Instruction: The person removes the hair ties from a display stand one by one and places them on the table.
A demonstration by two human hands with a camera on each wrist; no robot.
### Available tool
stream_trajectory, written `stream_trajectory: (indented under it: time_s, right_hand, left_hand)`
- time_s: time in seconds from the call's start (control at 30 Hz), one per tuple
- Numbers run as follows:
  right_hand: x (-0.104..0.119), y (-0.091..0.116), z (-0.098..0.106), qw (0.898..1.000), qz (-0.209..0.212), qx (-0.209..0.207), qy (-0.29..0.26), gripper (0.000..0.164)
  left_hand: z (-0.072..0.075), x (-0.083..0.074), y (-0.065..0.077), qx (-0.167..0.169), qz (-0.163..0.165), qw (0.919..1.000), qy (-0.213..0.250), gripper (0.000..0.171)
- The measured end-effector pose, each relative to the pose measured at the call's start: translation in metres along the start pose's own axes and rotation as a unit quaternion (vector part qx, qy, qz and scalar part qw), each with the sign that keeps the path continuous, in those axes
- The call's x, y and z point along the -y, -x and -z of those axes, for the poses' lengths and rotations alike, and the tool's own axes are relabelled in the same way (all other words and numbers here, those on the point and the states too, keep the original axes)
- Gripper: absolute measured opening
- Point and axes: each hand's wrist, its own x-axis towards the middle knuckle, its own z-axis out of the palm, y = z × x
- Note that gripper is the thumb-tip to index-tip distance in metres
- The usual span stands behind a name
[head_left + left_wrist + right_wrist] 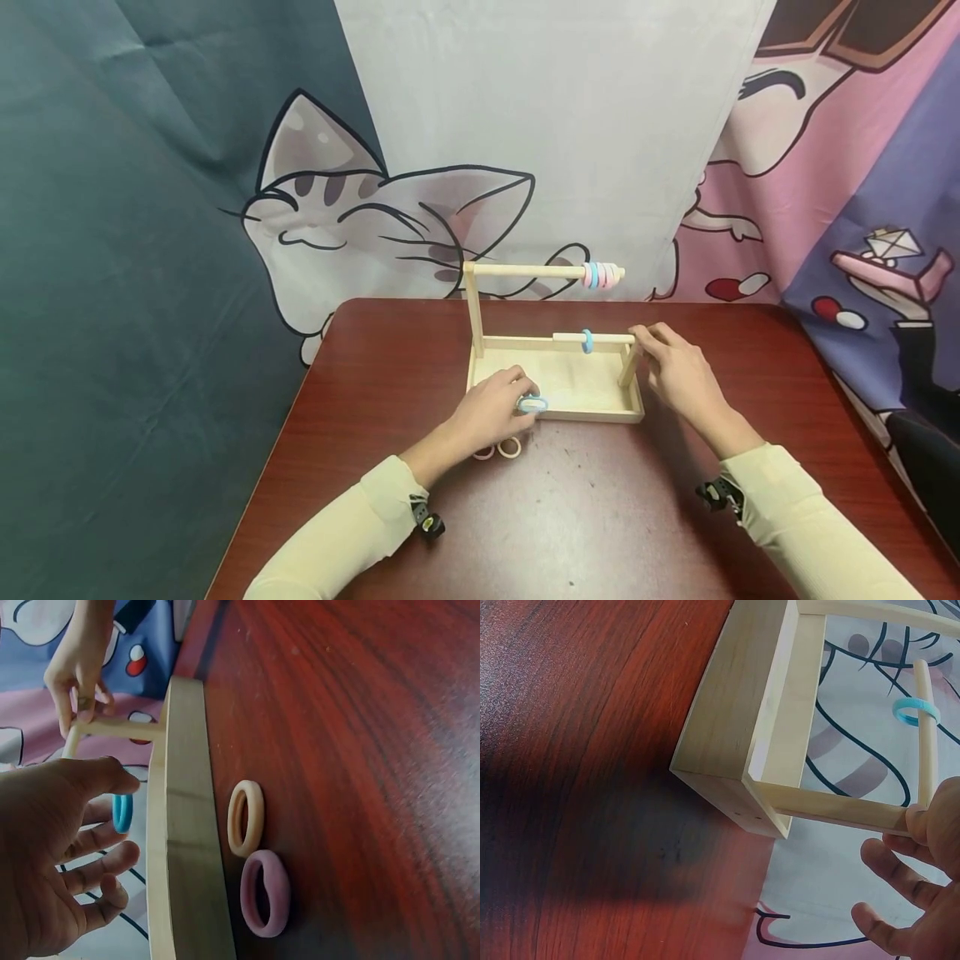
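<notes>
My left hand pinches a blue ring between thumb and fingers, above the front edge of a wooden stand with a tray base. In the left wrist view the thumb partly covers the ring. My right hand grips the top of the stand's short post, where the lower peg joins it. Another blue ring hangs on that peg. Thumb and forefinger are at the joint in the right wrist view, with the other fingers spread away.
Several pink, blue and pale rings sit near the free end of the upper bar, carried by a tall post. A tan ring and a pink ring lie on the dark red table before the tray. A printed curtain hangs behind.
</notes>
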Motion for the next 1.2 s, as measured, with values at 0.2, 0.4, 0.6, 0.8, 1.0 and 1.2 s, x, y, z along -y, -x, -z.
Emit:
stream_trajectory:
  time_s: [0.2, 0.4, 0.6, 0.8, 1.0, 1.2]
  right_hand:
    - [0.001, 0.000, 0.000, 1.000, 0.002, -0.005, -0.002, 0.043]
    - [0.002, 0.001, 0.001, 1.000, 0.006, -0.005, -0.003, 0.043]
    - [0.002, 0.001, 0.001, 1.000, 0.002, -0.003, -0.001, 0.044]
    - [0.003, 0.001, 0.001, 1.000, 0.001, -0.005, -0.001, 0.042]
    - [0.003, 0.001, 0.000, 1.000, 0.004, -0.008, -0.003, 0.043]
    - [0.003, 0.001, 0.000, 1.000, 0.000, -0.005, -0.002, 0.043]
  left_hand:
    - [0.000, -0.011, 0.007, 0.052, -0.014, 0.9983, -0.023, 0.031]
    - [-0.005, -0.016, 0.012, 0.073, -0.037, 0.9956, -0.045, 0.039]
    - [-0.013, -0.019, 0.015, 0.096, -0.054, 0.9924, -0.055, 0.044]
    - [-0.019, -0.019, 0.016, 0.105, -0.053, 0.9912, -0.060, 0.048]
    - [-0.022, -0.018, 0.018, 0.107, -0.048, 0.9915, -0.057, 0.050]
    - [-0.023, -0.018, 0.019, 0.106, -0.046, 0.9918, -0.054, 0.052]
